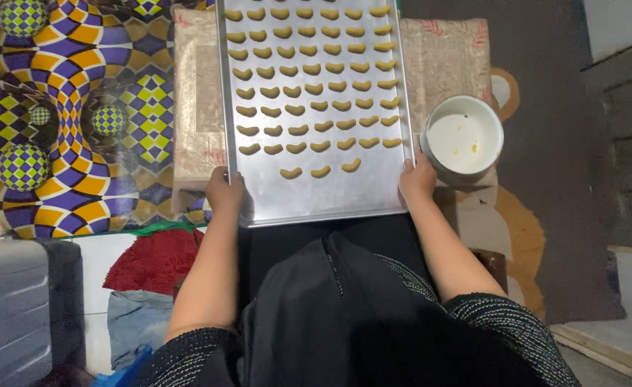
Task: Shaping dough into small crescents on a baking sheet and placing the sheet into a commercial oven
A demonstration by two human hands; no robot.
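though most of the metal baking tray (309,193) is already covered with neat rows of small crescent-shaped dough pieces (309,69), the near end is bare: the last row holds only three pieces (321,170), and a strip of clean metal runs below them to the rim closest to the person. judged from that, the filling looks largely done, with room left for roughly a row or two more.

going from the left, a bright purple, yellow and green patterned mat (65,107) covers the floor, and a red cloth (155,259) lies beside the person's arm. the left hand (224,190) sits on the tray's left rim near its front corner, its grip curled over the edge so that it pinches the rim, fingers mostly hidden beneath. the tray rests on a beige cloth-covered low table (194,93), straight ahead of the person and squarely between both hands. the right hand (417,179) holds the opposite rim at about the same height, its grip likewise closed around the edge, with the thumb on top. just to the right of that hand, almost touching it, stands a white round container (465,136), nearly empty, with a few yellowish crumbs on its bottom. the tray lies level, held at both sides, its front edge over the person's lap.
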